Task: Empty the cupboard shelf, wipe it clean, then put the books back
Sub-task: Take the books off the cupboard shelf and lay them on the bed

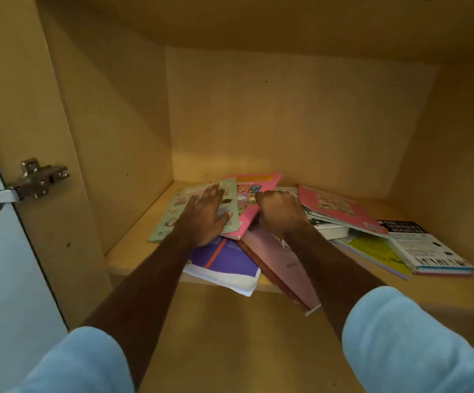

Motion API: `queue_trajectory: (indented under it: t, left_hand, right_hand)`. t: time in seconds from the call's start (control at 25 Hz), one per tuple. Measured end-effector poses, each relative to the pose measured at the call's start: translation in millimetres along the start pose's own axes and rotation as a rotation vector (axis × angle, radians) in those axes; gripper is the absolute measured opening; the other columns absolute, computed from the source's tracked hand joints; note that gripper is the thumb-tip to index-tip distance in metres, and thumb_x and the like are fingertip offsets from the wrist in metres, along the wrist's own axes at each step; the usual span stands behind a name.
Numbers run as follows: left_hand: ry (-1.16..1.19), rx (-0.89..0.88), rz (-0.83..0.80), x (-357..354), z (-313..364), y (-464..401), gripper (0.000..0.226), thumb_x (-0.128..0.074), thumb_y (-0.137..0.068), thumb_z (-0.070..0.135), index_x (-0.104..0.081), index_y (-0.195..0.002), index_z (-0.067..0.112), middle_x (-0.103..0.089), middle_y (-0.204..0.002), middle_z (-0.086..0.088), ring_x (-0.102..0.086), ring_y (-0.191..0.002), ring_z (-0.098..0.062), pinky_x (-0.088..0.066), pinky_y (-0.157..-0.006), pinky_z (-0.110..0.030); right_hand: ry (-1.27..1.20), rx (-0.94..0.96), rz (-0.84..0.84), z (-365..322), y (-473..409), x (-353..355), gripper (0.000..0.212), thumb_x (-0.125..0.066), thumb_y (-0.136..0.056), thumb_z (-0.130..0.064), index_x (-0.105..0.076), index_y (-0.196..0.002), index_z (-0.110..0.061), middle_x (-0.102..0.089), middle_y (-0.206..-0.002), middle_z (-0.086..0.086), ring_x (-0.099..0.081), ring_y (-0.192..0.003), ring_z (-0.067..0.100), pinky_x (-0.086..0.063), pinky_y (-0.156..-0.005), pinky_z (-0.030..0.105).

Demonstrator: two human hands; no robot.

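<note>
Several books lie in a loose heap on the wooden cupboard shelf (133, 251). My left hand (207, 214) rests flat, fingers spread, on a pale green book (179, 219) that overlaps a pink book (254, 191). My right hand (279, 212) is curled into a fist among the books in the middle of the heap; what its fingers hold is hidden. A purple book (227, 259) and a mauve book (284, 273) stick out over the shelf's front edge. To the right lie another pink book (340, 208), a yellow-green book (374, 251) and a black-and-white book (426, 245).
The cupboard's left wall carries a metal hinge (41, 178) holding the open door (3, 279). Back wall and right wall enclose the shelf. A lower wooden surface (244, 336) lies in front, below the shelf edge. Pale blue sleeves cover my upper arms.
</note>
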State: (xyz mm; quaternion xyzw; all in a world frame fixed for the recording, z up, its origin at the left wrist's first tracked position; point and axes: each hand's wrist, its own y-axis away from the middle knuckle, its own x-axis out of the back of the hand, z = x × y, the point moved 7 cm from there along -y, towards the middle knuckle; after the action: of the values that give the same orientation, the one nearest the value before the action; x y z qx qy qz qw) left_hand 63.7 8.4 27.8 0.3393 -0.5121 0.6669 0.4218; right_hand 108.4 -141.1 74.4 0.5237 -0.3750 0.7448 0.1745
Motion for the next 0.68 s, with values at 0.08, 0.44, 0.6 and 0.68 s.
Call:
queue_trajectory:
  t: [0.08, 0.44, 0.6, 0.68]
  left_hand:
    - [-0.086, 0.047, 0.015, 1.4, -19.5, -5.8, 0.055, -0.046, -0.099, 0.040, -0.049, -0.146, 0.011, -0.042, -0.156, -0.014, -0.041, -0.142, -0.028, -0.029, -0.117, -0.041]
    - [-0.203, 0.526, 0.110, 4.6, -99.2, -9.7, 0.064, -0.060, -0.081, 0.066, -0.059, -0.122, 0.017, -0.064, -0.120, -0.013, -0.056, -0.116, -0.033, -0.043, -0.098, -0.048]
    - [-0.056, 0.746, -0.068, -24.7, -126.6, -10.8, 0.100, -0.054, -0.068, 0.089, -0.046, -0.134, 0.015, -0.051, -0.139, -0.018, -0.039, -0.134, -0.037, -0.030, -0.107, -0.053]
    - [-0.003, 0.786, -0.089, -31.8, -131.9, -11.7, 0.109, -0.053, -0.063, 0.093, -0.042, -0.137, 0.015, -0.046, -0.143, -0.021, -0.034, -0.137, -0.038, -0.027, -0.111, -0.052]
  right_hand:
    - [-0.016, -0.018, -0.014, 0.3, -8.0, -5.1, 0.026, -0.057, -0.089, -0.020, -0.061, -0.112, -0.009, -0.070, -0.111, 0.017, -0.067, -0.102, 0.040, -0.052, -0.079, 0.041]
    - [-0.291, -0.433, 0.103, 27.8, -26.7, -20.9, 0.031, -0.057, -0.090, -0.025, -0.060, -0.111, -0.002, -0.067, -0.107, 0.025, -0.065, -0.100, 0.041, -0.052, -0.082, 0.040]
    - [-0.466, -0.602, 0.043, 12.4, -31.7, -34.3, 0.053, -0.063, -0.090, -0.029, -0.042, -0.128, -0.001, -0.061, -0.122, 0.024, -0.059, -0.115, 0.044, -0.051, -0.091, 0.045]
    - [-0.581, -0.676, 0.001, 6.0, -34.1, -43.9, 0.062, -0.068, -0.088, -0.030, -0.035, -0.132, -0.001, -0.059, -0.128, 0.021, -0.058, -0.120, 0.042, -0.049, -0.092, 0.041]
